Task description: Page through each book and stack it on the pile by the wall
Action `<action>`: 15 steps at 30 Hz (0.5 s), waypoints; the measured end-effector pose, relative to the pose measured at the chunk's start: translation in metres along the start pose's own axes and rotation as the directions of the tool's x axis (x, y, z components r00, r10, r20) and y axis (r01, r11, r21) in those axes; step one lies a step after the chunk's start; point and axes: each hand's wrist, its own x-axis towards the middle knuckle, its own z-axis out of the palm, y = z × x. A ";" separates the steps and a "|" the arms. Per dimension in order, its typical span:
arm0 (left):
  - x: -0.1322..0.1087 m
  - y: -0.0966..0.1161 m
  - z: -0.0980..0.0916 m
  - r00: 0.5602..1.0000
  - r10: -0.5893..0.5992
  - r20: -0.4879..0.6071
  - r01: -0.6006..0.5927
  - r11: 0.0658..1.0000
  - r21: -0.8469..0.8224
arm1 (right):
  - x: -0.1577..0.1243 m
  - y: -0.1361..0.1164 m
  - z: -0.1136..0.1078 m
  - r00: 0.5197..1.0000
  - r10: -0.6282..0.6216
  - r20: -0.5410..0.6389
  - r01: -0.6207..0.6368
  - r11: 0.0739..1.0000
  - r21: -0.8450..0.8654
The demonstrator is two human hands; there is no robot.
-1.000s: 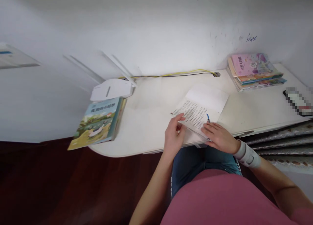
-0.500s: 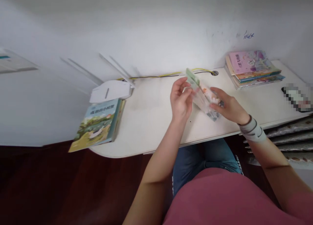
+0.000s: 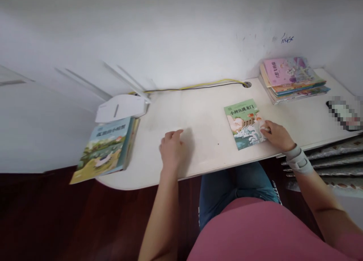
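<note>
A thin green picture book lies closed, cover up, on the white desk. My right hand rests at its right edge, fingers pinching the lower right corner of the cover. My left hand hovers over the bare desk to the left, fingers loosely curled with nothing in them, between the green book and a stack of books at the desk's left end. A grey band wraps my right wrist.
A white router with antennas sits behind the left stack. A yellow and black cable runs along the wall to a desk hole. Another stack of books lies at the back right, with a blurred dark object near the right edge.
The open book was closed, lifted in both hands, then laid cover up on the desk. My left hand let go and moved left; my right hand stays on the book.
</note>
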 end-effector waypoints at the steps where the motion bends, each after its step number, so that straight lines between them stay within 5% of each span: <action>1: -0.003 0.006 0.004 0.994 0.088 -0.061 -0.082 0.992 0.097 | -0.005 -0.002 -0.002 1.000 -0.006 0.001 0.006 0.998 -0.067; 3: -0.011 0.027 0.018 0.958 0.275 -0.077 -0.262 0.954 0.147 | -0.008 -0.003 -0.003 0.999 -0.031 -0.026 0.027 0.991 -0.134; 6: -0.027 0.069 0.047 0.878 0.465 0.112 -0.474 0.878 0.071 | -0.002 0.002 0.001 0.994 -0.093 -0.062 0.087 0.992 -0.092; 10: -0.048 0.107 0.083 0.805 0.419 0.421 -0.510 0.850 0.128 | 0.005 0.008 0.008 0.985 -0.138 -0.108 0.142 0.989 0.032; 15: -0.058 0.111 0.104 0.769 0.369 0.521 -0.543 0.808 0.229 | 0.000 0.001 -0.010 0.957 -0.218 -0.190 0.275 0.888 0.368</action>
